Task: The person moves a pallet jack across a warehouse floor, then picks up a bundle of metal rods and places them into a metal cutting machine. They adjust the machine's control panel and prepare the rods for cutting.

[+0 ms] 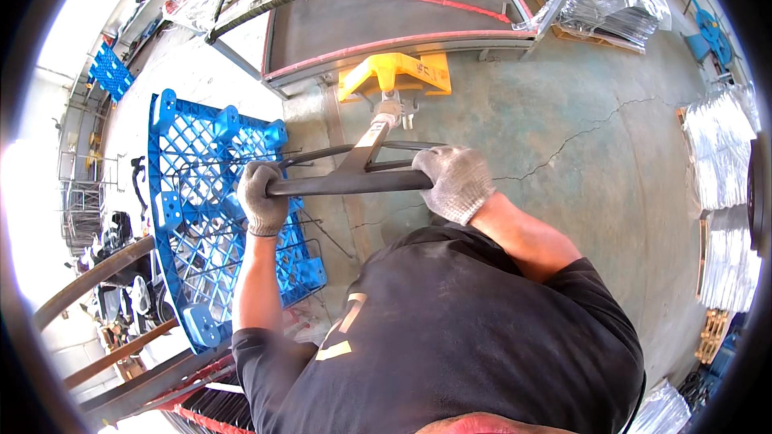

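Both my hands wear grey knit gloves and grip the black loop handle (346,185) of a pallet jack. My left hand (261,197) closes on the handle's left end. My right hand (456,183) closes on its right end. The handle's shaft (371,138) runs forward to the yellow jack body (394,74), which sits at the edge of a large dark flat load with red edging (386,12). My black-sleeved torso fills the lower part of the view.
A blue plastic pallet (205,217) lies on the concrete floor (579,137) to my left. Foil-wrapped bundles (720,153) stand at the right and another wrapped stack (603,0) at the back right. Metal bars (104,273) and machine parts crowd the lower left.
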`<state>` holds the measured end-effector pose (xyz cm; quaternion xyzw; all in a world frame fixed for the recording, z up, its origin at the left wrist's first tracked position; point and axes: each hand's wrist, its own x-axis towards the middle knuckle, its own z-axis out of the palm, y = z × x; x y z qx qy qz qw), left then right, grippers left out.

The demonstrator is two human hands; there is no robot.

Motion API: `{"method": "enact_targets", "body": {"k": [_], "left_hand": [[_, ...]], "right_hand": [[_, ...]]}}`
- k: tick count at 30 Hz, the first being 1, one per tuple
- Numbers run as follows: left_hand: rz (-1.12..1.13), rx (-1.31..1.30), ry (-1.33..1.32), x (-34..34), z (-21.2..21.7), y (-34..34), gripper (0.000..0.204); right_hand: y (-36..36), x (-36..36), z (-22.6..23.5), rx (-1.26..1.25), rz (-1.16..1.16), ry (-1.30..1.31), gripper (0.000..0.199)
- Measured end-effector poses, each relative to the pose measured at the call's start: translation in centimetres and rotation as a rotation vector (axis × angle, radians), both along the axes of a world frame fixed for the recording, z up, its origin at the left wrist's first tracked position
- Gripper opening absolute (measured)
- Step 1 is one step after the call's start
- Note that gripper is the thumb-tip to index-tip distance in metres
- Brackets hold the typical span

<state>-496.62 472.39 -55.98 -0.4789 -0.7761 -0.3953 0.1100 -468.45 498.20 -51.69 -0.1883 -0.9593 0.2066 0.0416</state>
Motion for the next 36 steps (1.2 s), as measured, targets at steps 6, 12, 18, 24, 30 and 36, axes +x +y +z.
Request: {"method": "enact_targets", "body": {"k": [6,12,18,24,30,36], "left_hand": [[-0.057,-0.14,-0.099,-4.0,-4.9,-4.2,0.023],[-0.26,-0.332,-0.012,-3.5,-8.2,-6.8,0.032],[-0.528,-0.754,-0.063,1.4,-12.2,-10.0,0.021],[-0.616,-0.814,-0.108,9.6,-14.3,-9.3,0.017],[-0.474,-0.81,-0.161,8.0,-4.6,-1.4,0.016],[-0.236,-0.64,-0.15,3.0,-2.6,1.4,0.007]], "right_hand": [[-4.2,-4.3,-0.2,-0.181,0.097,-0.369,0.046],[-3.9,-5.5,-1.3,-0.427,0.138,-0.626,0.063],[-7.5,-1.3,-11.5,-0.392,0.237,-0.728,0.091],[-8.3,2.5,-13.6,-0.635,0.147,-0.821,0.087],[0.1,0.5,-2.7,-0.14,0.416,-1.002,0.05],[1.9,-3.1,-0.2,-0.037,0.173,-0.639,0.03]]}}
